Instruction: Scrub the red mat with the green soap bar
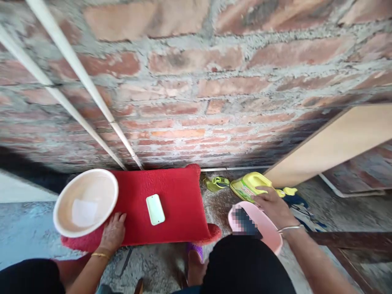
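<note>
My left hand [113, 232] lies flat, fingers spread, on a red cloth-covered bench [180, 204], beside a cream plastic basin [107, 196]. A white rectangular piece [82, 212] lies in the basin. A pale green rectangular dish [155, 209] rests mid-bench. On the right, my right hand [272, 206] is at a yellow plastic jug [245, 185], its fingers curled at the handle side; part of the grip is hidden. Below that hand is a pink basin [271, 237] with a dark object [248, 222], partly blurred out, in it.
A brick wall [183, 98] rises behind the bench. Two white pipes [82, 75] run down it on the left. A yellow-green container [216, 183] stands near the jug. Dark cloth [301, 212] lies on the floor, and a pale board [330, 143] leans at right.
</note>
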A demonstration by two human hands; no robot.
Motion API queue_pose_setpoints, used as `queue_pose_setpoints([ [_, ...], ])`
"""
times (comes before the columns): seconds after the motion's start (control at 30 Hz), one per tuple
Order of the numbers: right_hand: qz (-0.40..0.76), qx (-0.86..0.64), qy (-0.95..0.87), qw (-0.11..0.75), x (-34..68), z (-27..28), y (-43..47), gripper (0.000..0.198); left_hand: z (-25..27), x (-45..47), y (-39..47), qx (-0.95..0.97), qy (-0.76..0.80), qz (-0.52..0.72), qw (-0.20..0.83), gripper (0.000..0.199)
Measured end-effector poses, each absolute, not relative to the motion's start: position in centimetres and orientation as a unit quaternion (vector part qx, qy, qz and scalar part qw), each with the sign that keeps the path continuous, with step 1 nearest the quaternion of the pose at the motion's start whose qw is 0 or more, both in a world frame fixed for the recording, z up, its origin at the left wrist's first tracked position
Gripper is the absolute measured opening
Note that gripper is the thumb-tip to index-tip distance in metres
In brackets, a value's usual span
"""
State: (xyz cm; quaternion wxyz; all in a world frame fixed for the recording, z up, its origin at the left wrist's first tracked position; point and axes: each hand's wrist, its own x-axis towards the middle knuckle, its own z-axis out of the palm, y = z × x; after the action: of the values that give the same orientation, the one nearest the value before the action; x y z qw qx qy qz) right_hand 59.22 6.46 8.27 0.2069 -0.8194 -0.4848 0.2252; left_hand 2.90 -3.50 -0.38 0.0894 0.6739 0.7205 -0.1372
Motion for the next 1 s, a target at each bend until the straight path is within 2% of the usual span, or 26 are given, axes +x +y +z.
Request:
queue_pose_setpoints([
  [0.03,0.266,-0.77,-0.546,0.195,57.4,10.4,8.1,0.032,-0.4,3.0,-3.6,0.667,0.727,-0.132,0.091,0.048],
  [0.1,0.31,-0.695,-0.639,0.111,52.1,14.0,10.3,0.029,-0.6,3.1,-3.9,0.658,0.74,-0.112,0.081,0.045],
  [0.2,0.348,-0.61,-0.712,-0.009,41.5,16.1,10.3,0.025,-1.6,2.9,-4.2,0.678,0.732,-0.051,0.04,0.045],
  [0.27,0.341,-0.577,-0.738,-0.071,34.6,14.8,8.6,0.038,-2.7,2.4,-4.5,0.707,0.707,-0.009,0.016,0.045],
  [0.4,0.266,-0.616,-0.723,-0.165,25.2,8.6,4.6,0.064,-4.7,1.0,-4.9,0.731,0.681,0.029,0.021,0.047],
  [0.5,0.232,-0.655,-0.701,-0.162,22.7,4.3,2.6,0.067,-5.6,0.4,-4.4,0.738,0.672,0.038,0.051,0.049],
  [0.6,0.22,-0.684,-0.685,-0.121,22.4,2.1,2.0,0.065,-6.1,0.3,-3.5,0.743,0.663,0.043,0.081,0.051],
  [0.83,0.263,-0.702,-0.661,0.02,17.7,2.8,7.5,0.055,-7.7,0.4,-3.0,0.739,0.665,0.072,0.083,0.057],
  [1.0,0.255,-0.658,-0.708,0.023,9.7,3.3,12.9,0.055,-8.6,0.5,-3.1,0.734,0.672,0.07,0.063,0.054],
])
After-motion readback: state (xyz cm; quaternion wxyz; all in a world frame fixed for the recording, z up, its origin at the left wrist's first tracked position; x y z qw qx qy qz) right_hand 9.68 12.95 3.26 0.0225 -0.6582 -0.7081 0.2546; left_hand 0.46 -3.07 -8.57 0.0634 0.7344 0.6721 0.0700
